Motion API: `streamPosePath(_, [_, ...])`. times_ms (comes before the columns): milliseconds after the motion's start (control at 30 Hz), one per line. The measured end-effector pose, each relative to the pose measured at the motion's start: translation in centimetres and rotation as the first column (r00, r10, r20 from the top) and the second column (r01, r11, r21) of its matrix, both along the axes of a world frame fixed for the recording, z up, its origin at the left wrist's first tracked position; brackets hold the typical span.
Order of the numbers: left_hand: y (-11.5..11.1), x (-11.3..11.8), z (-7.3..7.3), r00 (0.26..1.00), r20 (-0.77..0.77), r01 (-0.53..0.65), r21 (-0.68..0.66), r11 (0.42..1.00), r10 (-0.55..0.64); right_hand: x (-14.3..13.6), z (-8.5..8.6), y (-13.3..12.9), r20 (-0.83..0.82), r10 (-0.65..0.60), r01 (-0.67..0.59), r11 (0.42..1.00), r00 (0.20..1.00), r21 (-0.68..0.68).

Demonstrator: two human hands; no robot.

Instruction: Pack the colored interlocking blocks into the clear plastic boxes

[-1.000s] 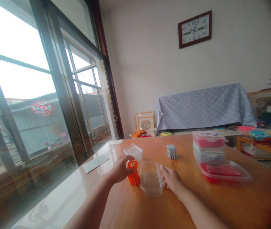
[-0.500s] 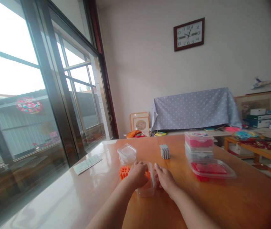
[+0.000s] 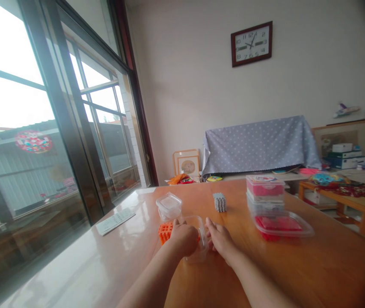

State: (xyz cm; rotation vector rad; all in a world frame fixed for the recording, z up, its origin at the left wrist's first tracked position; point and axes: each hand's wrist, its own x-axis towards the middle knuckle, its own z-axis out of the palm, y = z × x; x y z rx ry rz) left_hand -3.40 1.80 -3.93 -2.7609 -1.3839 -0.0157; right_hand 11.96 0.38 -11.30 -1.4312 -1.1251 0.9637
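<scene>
My left hand (image 3: 185, 238) bends down into a clear plastic container (image 3: 198, 257), its fingers curled and their tips hidden. A bit of orange plastic (image 3: 199, 240) shows by those fingertips; what they grip, if anything, I cannot make out. Just left of this hand stands a stack of orange lattice pieces (image 3: 164, 232), partly covered by it. On the container's right side, my right hand (image 3: 220, 240) is held with fingers stretched out, very near or touching the wall. Behind them is a clear lid or shallow box (image 3: 168, 205). A stack of grey toothed pieces (image 3: 220, 202) stands farther back.
On the right of the wooden table (image 3: 265, 273) are stacked clear boxes with pink and white contents (image 3: 265, 189) and a clear tub of red pieces (image 3: 280, 224). A folded printed paper (image 3: 116, 222) lies at left, near the window. A low bench (image 3: 358, 201) stands beyond.
The view has shifted slightly. My left hand has turned and its fingers dip deeper into the container. My right hand stays at the container's side.
</scene>
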Motion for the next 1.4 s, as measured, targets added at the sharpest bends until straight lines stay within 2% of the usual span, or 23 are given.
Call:
streamPosePath(233, [0.5,-0.3,-0.3,0.999,0.040,0.013,0.019,1.000,-0.014,0.0,0.6,-0.4,0.010,-0.004,0.005,1.000,1.000,-0.011])
streamPosePath(400, [0.3,-1.3,0.8,0.991,0.129,-0.029,0.046,0.999,0.023,0.1,0.7,-0.6,0.009,0.003,-0.003,1.000,1.000,-0.014])
streamPosePath(533, [0.8,-3.9,2.2,0.953,0.297,-0.084,0.062,0.995,0.062,0.0,0.3,-0.3,-0.011,-0.003,0.003,1.000,1.000,-0.014])
streamPosePath(633, [1.6,-6.8,2.8,0.910,0.385,-0.173,0.020,0.985,0.152,0.0,-0.1,-0.1,-0.006,-0.003,0.003,1.000,1.000,-0.013])
streamPosePath(700, [2.0,-8.8,3.0,0.889,0.413,-0.198,-0.045,0.979,0.199,0.1,-0.2,0.0,0.001,-0.008,0.008,1.000,1.000,-0.017])
streamPosePath(767, [2.2,-10.5,3.1,0.883,0.420,-0.175,-0.121,0.977,0.210,0.1,-0.3,0.0,0.012,-0.012,0.013,1.000,1.000,-0.023])
streamPosePath(900, [1.9,-12.2,3.1,0.899,0.387,-0.147,-0.170,0.974,0.203,0.2,-0.7,0.1,0.020,-0.010,0.011,0.999,1.000,-0.033])
streamPosePath(1167, [1.1,-11.9,3.3,0.892,0.385,-0.212,-0.110,0.971,0.238,0.4,-1.0,0.3,0.015,-0.005,0.006,0.999,1.000,-0.032])
streamPosePath(1267, [1.0,-10.8,3.6,0.892,0.418,-0.179,-0.023,0.984,0.172,0.2,-0.8,0.2,0.014,-0.004,0.004,0.999,1.000,-0.033])
streamPosePath(1400, [0.6,-7.6,3.5,0.911,0.412,-0.040,0.034,0.999,0.023,0.1,-0.4,0.0,0.020,-0.006,0.007,0.999,1.000,-0.037])
